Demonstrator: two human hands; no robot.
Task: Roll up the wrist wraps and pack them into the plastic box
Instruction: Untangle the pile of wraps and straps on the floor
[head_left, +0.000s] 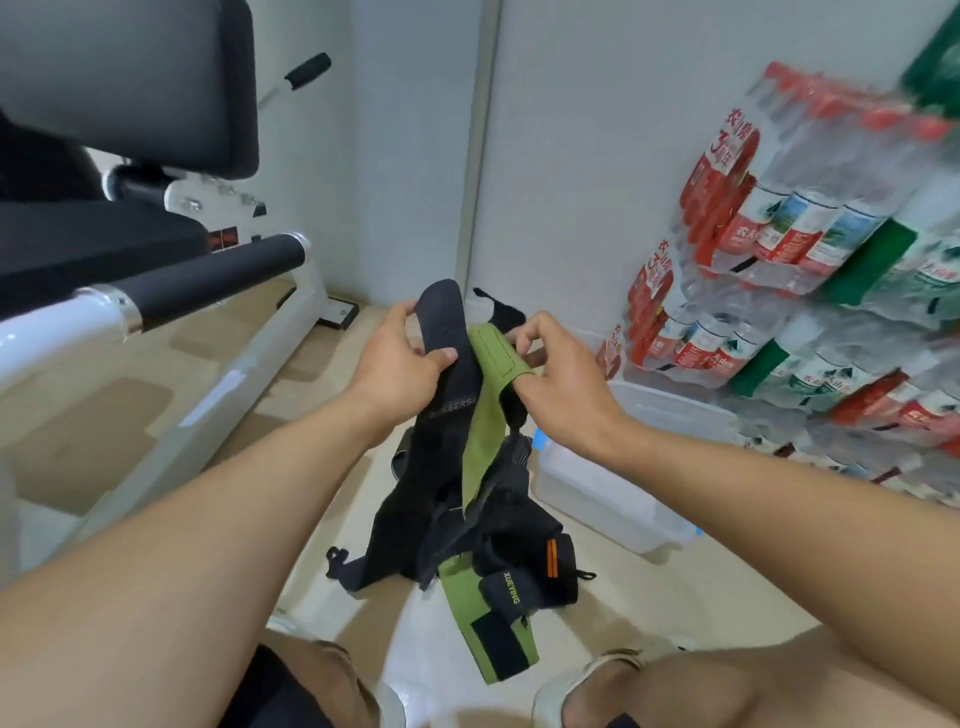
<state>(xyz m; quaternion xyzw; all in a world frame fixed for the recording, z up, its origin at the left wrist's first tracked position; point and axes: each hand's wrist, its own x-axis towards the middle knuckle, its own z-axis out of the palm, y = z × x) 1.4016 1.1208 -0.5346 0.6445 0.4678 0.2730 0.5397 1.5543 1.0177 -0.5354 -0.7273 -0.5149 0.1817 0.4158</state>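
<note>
The person stands w/ both arms stretched fwd over the floor (130, 415). Left hand (402, 358), at about 11 o'clock from the frame centre, grips the black wrist wrap (449, 374): thumb pressed on the front of it, fingers curled round the top edge behind. Right hand (558, 374), at about 1 o'clock, pinches the green wrist wrap (491, 410) near its upper end, thumb under the strap and fingers bent over it. The two straps touch each other between the hands and hang down together.

Below, at 6 o'clock, the rest of the wraps (488, 551) dangles as a tangled bunch, black and green, one piece w/ an orange tag; I cannot tell if the bunch reaches the floor. The plastic box (613, 493), clear, lies on the floor at approx. 4 o'clock from the hands, just beside the hanging bunch; its inside is too blurred to read.

At 3 o'clock, packs of water bottles (810, 270) are stacked along the wall (597, 130). At 9 o'clock stands a white gym machine (171, 291) w/ black padded roller.
</note>
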